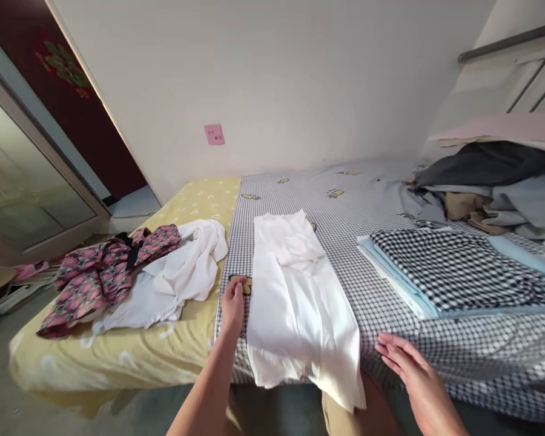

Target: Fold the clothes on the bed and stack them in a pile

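Note:
A white garment (pixel 300 290) lies lengthwise on the checked bed sheet, folded into a long strip with a bunched part near its far end. Its near end hangs over the bed's edge towards my knees. Just left of the garment is my left hand (pixel 233 303), fingers loosely bent, thumb apart, with nothing visible in it. My right hand (pixel 409 363) is to the right of the garment's near end, fingers stretched and empty. Both hands are apart from the cloth.
On the yellow sheet (pixel 204 206) at left lie a pink floral garment (pixel 100 272) and a crumpled white one (pixel 195 254). A folded stack with black-and-white checked cloth (pixel 454 266) sits at right. Dark and grey clothes (pixel 485 163) are heaped behind it, near the wall.

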Tool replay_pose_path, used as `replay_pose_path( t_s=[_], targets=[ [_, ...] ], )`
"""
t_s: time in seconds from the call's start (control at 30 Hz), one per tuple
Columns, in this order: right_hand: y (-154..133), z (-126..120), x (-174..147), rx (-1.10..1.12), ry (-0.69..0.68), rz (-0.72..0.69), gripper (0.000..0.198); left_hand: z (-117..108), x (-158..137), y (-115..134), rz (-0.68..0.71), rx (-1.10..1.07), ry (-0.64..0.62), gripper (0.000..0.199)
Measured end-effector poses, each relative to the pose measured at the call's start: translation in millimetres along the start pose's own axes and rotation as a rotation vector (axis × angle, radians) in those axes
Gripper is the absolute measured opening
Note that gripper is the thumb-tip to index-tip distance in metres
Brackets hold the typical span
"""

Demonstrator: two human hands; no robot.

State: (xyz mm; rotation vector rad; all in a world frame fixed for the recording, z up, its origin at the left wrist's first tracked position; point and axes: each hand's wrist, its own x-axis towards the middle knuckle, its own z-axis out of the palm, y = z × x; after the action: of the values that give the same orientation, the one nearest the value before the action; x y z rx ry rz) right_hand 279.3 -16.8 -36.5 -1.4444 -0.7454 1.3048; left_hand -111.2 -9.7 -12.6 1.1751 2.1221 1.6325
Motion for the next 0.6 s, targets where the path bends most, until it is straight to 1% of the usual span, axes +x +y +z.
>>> replay_pose_path(
  t_s=[0.13,0.2,0.27,0.33,0.43,0.53,0.6],
  targets=[
    [15,-13,-19,-0.017,-0.091,0.171,0.058,-24,-81,-2,-0.043,-0.095,0.008,0.037],
    [23,-14,-27,-0.009,-0.121,0.241,0.059,-29,-118,-3,-0.064,-0.114,0.036,0.033],
    [28,-10,-33,-0.011,-0.134,0.262,0.057,-29,-143,-6,-0.096,-0.124,0.081,0.031],
    [29,-6,-36,-0.038,-0.162,0.238,0.055,-26,-155,-11,-0.135,-0.132,0.125,0.032],
    [26,0,-39,-0.095,-0.238,0.182,0.058,-20,-161,-19,-0.183,-0.135,0.162,0.037],
    [22,7,-39,-0.142,-0.305,0.131,0.056,-15,-167,-25,-0.230,-0.104,0.180,0.041],
    [22,15,-37,-0.156,-0.308,0.122,0.052,-11,-173,-28,-0.263,-0.059,0.174,0.042]
  ],
)
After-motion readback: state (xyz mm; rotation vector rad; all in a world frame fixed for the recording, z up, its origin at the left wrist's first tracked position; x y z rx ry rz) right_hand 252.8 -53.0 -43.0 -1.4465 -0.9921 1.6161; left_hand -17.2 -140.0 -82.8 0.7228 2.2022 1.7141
